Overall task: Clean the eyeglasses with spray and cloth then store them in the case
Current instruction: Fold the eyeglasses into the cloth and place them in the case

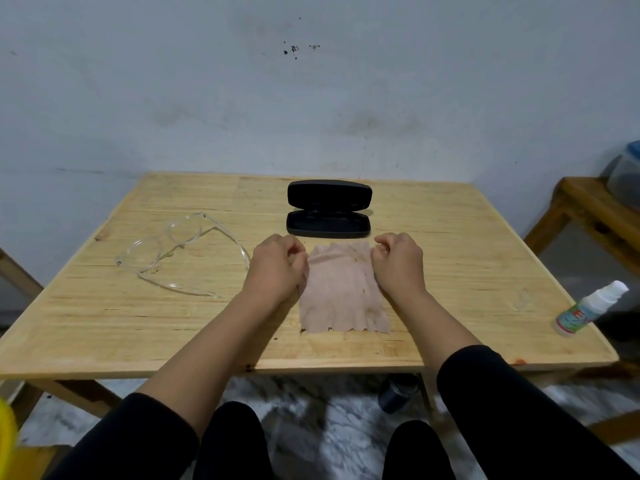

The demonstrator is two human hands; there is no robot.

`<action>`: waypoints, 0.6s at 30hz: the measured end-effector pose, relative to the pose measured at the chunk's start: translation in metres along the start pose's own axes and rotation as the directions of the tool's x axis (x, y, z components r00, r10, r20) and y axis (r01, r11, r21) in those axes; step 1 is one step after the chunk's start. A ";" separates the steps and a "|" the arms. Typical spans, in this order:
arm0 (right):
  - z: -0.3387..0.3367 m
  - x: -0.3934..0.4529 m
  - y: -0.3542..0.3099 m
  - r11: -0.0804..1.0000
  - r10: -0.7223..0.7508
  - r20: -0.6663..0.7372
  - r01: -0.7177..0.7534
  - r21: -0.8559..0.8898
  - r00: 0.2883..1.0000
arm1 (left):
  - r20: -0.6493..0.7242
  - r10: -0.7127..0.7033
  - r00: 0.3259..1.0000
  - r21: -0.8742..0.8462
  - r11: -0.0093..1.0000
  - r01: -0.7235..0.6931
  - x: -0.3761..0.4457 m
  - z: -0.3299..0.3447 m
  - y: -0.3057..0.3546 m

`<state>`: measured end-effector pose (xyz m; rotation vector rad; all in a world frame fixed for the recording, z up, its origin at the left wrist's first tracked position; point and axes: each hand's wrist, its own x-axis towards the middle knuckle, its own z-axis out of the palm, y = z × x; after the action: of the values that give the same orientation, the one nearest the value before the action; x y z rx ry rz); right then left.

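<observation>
spray bottle (pixel 577 315) | label: printed, red letters too blurred to read

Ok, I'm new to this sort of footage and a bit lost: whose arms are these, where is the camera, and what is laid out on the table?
There is no machine here. One wide-angle camera sits on a person's head and looks forward and down, so the arms reaching in from the bottom are that person's own, in black sleeves.

On the pale wooden table lie four things: clear plastic eyeglasses on the left with their arms unfolded, an open black hard-shell glasses case at the back, a beige cleaning cloth spread flat in the middle, and a small white spray bottle tipped over near the right edge.

The left hand and the right hand each pinch a far corner of the cloth. Nothing is lifted off the table.
</observation>
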<state>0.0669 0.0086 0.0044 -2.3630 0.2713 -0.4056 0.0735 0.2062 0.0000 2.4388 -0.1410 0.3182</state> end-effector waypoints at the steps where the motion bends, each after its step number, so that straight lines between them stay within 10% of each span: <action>1: -0.001 -0.002 -0.001 0.998 -0.058 0.013 0.059 -0.014 0.998 | -0.002 0.043 0.999 -0.007 0.999 -0.043 0.002 0.000 0.002; 6: 0.003 -0.007 -0.009 0.957 -0.262 0.153 0.277 -0.090 0.953 | 0.156 0.147 0.977 0.022 0.988 -0.152 0.013 0.010 0.003; 18: -0.006 -0.023 -0.004 0.952 -0.250 0.237 0.283 -0.118 0.939 | 0.199 0.173 0.965 0.133 0.970 -0.202 -0.006 -0.011 0.002</action>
<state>0.0438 0.0147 0.0070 -2.5763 -0.1303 -0.2525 0.0655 0.2113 0.0079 2.6107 -0.4480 0.1888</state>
